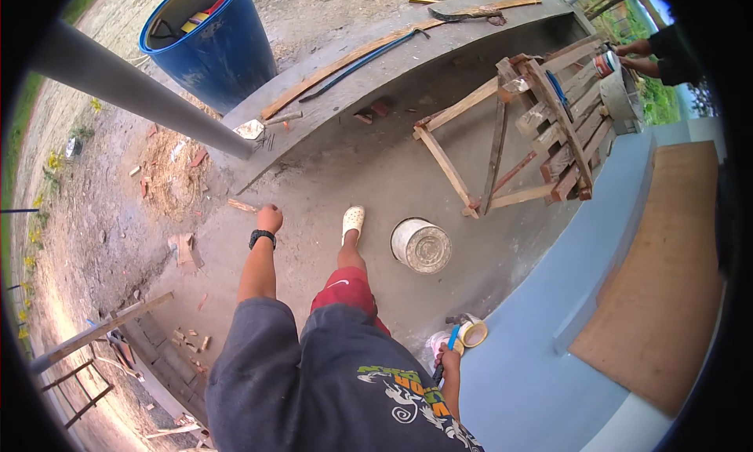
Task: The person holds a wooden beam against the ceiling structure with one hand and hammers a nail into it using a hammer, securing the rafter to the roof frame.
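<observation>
My left hand [269, 218], with a dark watch at its wrist, is closed in a fist above the concrete floor. A short wood piece [241, 206] shows right beside the fist; I cannot tell whether it is held or lies on the ground behind. Low on the right, my right hand [449, 359] is closed around a slim tool with a blue end [453, 337] and a dark lower part. Just beyond that hand stand a round container with a pale yellow rim [473, 332] and a pinkish-white container [439, 341], partly covered by the tool.
An upturned white bucket [423, 246] stands ahead. Farther right lies a wooden trestle [502, 138], near another person's hands [634, 58]. A low concrete ledge [329, 91] bears a plank and bars. A blue drum [212, 52], grey post [149, 91] and light-blue wall [541, 311] surround the floor.
</observation>
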Demonstrator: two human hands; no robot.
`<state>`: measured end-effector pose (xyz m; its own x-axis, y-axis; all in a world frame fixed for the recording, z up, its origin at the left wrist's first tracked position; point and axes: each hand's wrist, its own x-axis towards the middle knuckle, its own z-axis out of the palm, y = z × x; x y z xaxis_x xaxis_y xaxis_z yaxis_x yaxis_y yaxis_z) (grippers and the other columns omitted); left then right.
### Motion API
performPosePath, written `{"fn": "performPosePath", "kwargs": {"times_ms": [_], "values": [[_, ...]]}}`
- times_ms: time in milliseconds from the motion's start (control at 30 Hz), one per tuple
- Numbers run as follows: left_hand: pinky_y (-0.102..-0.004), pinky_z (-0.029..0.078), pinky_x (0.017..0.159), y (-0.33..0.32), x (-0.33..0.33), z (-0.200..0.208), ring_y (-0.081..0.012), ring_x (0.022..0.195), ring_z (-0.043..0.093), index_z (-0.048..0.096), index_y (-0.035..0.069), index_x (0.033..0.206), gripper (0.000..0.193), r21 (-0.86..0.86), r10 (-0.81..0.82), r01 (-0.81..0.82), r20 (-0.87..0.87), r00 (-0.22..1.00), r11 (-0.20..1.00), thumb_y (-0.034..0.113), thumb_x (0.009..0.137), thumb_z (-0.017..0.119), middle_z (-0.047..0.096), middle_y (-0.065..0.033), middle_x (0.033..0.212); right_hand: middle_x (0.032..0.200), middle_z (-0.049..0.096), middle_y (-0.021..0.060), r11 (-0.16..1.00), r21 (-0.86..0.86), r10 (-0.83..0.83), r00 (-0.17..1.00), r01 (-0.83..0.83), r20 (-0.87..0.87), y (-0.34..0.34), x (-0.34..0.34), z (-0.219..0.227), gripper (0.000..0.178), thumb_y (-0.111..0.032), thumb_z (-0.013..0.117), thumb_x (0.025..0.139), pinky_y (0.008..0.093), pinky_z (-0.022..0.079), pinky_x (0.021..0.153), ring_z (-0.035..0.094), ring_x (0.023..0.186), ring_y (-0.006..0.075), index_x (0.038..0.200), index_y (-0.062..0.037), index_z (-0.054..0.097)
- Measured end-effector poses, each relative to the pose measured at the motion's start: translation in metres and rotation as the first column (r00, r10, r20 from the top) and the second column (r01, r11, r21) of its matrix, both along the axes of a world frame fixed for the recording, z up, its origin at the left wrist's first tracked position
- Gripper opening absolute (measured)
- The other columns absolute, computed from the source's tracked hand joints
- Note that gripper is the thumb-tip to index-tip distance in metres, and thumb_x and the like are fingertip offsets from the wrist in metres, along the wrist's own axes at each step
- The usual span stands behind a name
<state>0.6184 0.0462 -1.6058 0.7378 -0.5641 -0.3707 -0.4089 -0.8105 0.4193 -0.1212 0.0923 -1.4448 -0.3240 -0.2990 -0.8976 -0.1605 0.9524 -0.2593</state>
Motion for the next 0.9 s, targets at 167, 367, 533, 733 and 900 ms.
{"fn": "performPosePath", "kwargs": {"times_ms": [167,367,533,733,900], "values": [[-0.0501,0.053,0.094,-0.133,0.077,-0.062,-0.0444,0.105,0.067,0.07,0.0,0.114,0.03,-0.13,0.139,-0.126,0.096,0.986,0.983,0.021,0.092,0.066,0.072,-0.0257,0.107,0.064,0.062,0.0145,0.722,0.268,0.679,0.727,-0.638,-0.096,-0.069,0.067,0.03,0.034,-0.035,0.068,0.096,0.0433,0.052,0.055,0.064,0.058,0.0277,0.089,-0.0018,0.065],[-0.052,0.052,0.091,-0.205,0.155,-0.149,-0.0447,0.104,0.064,0.065,-0.001,0.116,0.028,-0.07,0.027,-0.001,0.362,0.932,0.998,0.01,0.09,0.061,0.066,-0.025,0.111,0.067,0.066,0.0129,0.166,0.288,0.977,0.118,-0.943,-0.179,-0.16,0.111,0.023,0.034,-0.034,0.072,0.095,0.044,0.054,0.062,0.065,0.06,0.0247,0.087,-0.0011,0.066],[-0.0553,0.054,0.084,-0.204,0.189,-0.175,-0.0424,0.1,0.067,0.063,0.002,0.099,0.011,0.118,-0.072,0.023,0.426,0.902,0.993,0.01,0.092,0.062,0.069,-0.0217,0.103,0.057,0.052,0.0012,0.711,0.345,0.678,0.728,-0.613,-0.103,-0.256,0.205,0.036,0.031,-0.032,0.068,0.1,0.0331,0.043,0.041,0.05,0.044,0.0132,0.086,-0.0052,0.06],[-0.0504,0.056,0.083,-0.212,0.186,-0.174,-0.0401,0.096,0.071,0.067,0.002,0.099,0.018,0.27,-0.15,0.034,0.422,0.894,0.962,0.018,0.091,0.065,0.073,-0.0201,0.104,0.057,0.048,-0.0014,0.82,0.224,0.559,0.822,-0.527,-0.112,-0.321,0.219,0.048,0.027,-0.032,0.067,0.102,0.0314,0.041,0.042,0.047,0.045,0.0106,0.094,-0.0055,0.062],[-0.05,0.053,0.087,-0.215,0.091,-0.135,-0.0452,0.101,0.068,0.068,-0.002,0.117,0.039,0.009,0.051,-0.055,0.268,0.962,0.998,0.019,0.084,0.068,0.071,-0.0272,0.106,0.061,0.06,0.0076,0.525,0.055,0.816,0.483,-0.85,-0.317,-0.37,0.181,0.071,0.03,-0.034,0.068,0.1,0.0387,0.049,0.051,0.061,0.052,0.0219,0.101,-0.0041,0.065]]}}
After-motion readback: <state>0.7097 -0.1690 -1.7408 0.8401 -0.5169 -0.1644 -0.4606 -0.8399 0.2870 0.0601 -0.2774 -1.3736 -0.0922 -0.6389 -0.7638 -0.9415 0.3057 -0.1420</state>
